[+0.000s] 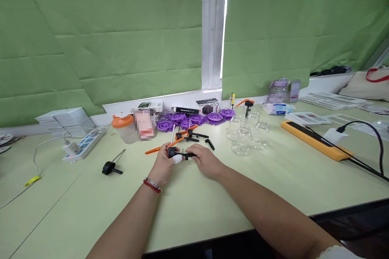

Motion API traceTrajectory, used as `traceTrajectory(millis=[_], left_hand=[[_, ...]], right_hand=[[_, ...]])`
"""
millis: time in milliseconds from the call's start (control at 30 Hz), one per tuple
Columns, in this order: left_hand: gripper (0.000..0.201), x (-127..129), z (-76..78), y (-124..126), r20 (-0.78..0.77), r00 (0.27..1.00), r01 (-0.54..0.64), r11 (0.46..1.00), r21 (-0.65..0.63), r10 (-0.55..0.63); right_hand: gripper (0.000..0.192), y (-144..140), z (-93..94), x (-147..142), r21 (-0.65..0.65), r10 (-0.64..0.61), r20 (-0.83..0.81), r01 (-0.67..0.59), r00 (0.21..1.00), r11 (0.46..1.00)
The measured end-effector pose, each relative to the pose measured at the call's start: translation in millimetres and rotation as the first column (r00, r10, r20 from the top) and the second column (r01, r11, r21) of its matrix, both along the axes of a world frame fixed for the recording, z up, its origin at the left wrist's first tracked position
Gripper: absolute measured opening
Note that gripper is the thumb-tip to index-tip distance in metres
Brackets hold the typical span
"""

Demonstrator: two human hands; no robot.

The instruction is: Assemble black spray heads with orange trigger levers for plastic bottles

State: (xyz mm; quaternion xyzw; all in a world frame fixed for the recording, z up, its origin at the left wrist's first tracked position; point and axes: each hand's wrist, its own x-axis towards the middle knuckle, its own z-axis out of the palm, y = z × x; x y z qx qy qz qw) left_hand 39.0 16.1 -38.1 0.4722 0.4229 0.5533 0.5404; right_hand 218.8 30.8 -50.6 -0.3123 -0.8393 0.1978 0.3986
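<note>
Both hands meet near the middle of the pale green worktop [249,194], working one small black pump part [180,155] between them. The left hand [162,168], a bandaged fingertip showing, has its grip clenched around the round black end, and the right hand [206,162] pinches the other end, so the part hangs just above the surface. A slip looks possible: the piece is small and the bandage may dull the pinch, so it could drop and roll among the loose orange-and-black pump pieces [185,134] lying just beyond the hands. A wide elbow move to the right could also knock the cluster of clear glass bottles [246,133], which stand unprotected toward the far edge. Another black pump head [111,167] lies apart to the left. Purple plastic discs [194,119] are heaped along the back edge, an orange-lidded cup [123,127] beside them, a white power strip [82,145] at the far left and an orange power strip [316,139] on the right with a black cable. Green blinds [100,36] cover the windows behind.
</note>
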Motion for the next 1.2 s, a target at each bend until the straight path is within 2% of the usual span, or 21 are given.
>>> traceTrajectory(millis=[100,167,400,733,933,1200], left_hand=[[0.052,0.2,-3.9,1.9,-0.067,0.995,-0.075,0.997,0.018,0.076],[0.053,-0.3,-5.3,2.7,-0.097,0.992,-0.084,0.996,0.026,0.086],[0.059,-0.2,-1.6,-1.1,-0.165,0.986,0.011,1.0,0.001,-0.011],[0.055,4.1,4.7,-5.2,-0.128,0.992,0.017,1.0,0.002,-0.016],[0.058,2.9,0.1,-3.0,-0.113,0.994,0.006,0.999,0.033,-0.002],[0.06,2.0,4.6,-6.6,-0.154,0.985,0.079,0.997,-0.013,-0.08]], right_hand=[[0.036,-1.0,-2.4,-1.6,0.003,0.015,0.011,-0.015,1.0,1.0],[0.037,-1.3,-4.4,-2.6,0.01,0.015,0.005,-0.015,1.0,1.0],[0.034,-2.7,-4.9,-4.0,-0.016,-0.015,-0.028,0.014,1.0,1.0],[0.032,-4.2,-5.0,-7.0,0.052,-0.035,-0.119,0.041,0.992,0.998],[0.03,-6.4,1.3,-5.7,0.031,-0.043,-0.103,0.047,0.994,0.998],[0.038,-11.4,-2.8,-8.6,0.025,-0.012,-0.065,0.014,0.998,1.0]])
